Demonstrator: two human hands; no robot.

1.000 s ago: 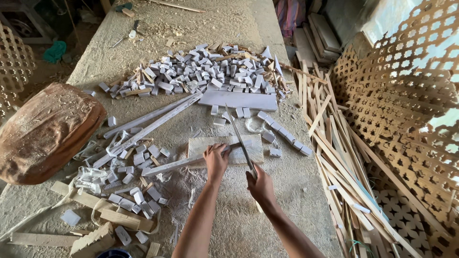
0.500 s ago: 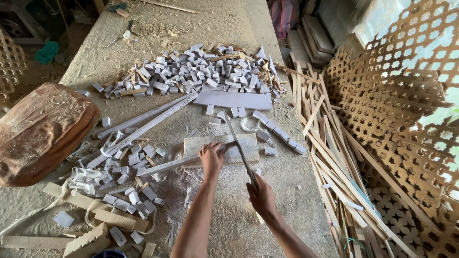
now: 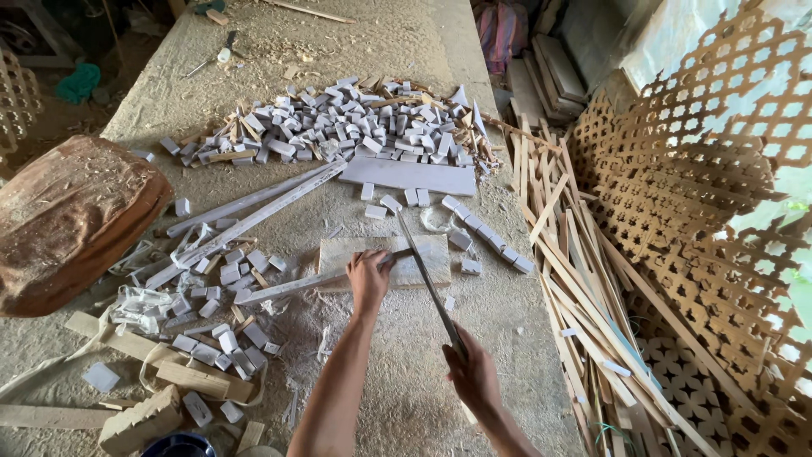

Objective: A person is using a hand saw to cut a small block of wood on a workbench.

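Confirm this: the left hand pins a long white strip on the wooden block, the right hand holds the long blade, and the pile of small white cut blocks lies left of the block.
Nearly. The head view shows the left hand pinning the white strip on the wooden block and the right hand holding the long blade. The big pile of small white cut blocks lies beyond the block, farther up the bench.

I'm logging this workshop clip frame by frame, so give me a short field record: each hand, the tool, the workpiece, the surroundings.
left hand: presses a long pale wooden strip onto a flat wooden block
right hand: grips the handle end of a long thin saw blade
blade position: crosses the strip over the block
behind: heap of small cut pieces
right side: loose slats, lattice panels
left side: brown sack
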